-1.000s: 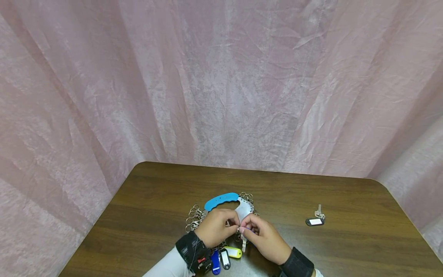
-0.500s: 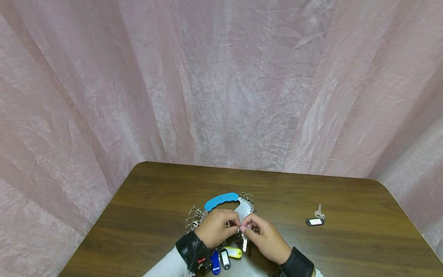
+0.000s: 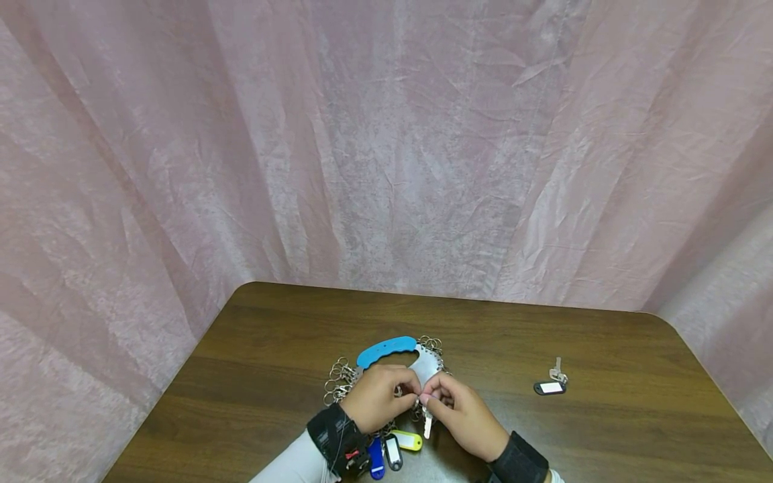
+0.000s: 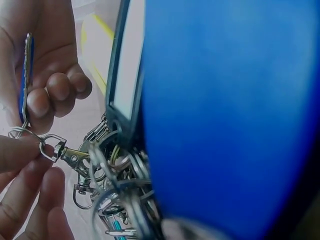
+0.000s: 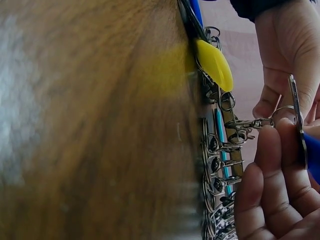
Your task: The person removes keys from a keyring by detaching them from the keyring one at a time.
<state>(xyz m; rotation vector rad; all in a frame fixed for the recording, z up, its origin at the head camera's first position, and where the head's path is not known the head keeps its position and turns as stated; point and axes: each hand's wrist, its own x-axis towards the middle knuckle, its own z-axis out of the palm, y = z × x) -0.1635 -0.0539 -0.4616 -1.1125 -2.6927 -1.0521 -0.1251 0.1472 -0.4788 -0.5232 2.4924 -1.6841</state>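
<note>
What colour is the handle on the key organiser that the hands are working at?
Light blue: the handle arches over the organiser. Head view shows it best.

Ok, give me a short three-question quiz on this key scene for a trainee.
1. True or false: the lone key with the black tag lies on the table to the right of both hands, touched by neither.
2. What colour is the organiser's handle? A) red B) blue C) green
3. Fill in: between them, the left hand and right hand pinch a small metal ____ and a ring with a key hanging from it.

Key: 1 true; 2 B; 3 clip
</note>
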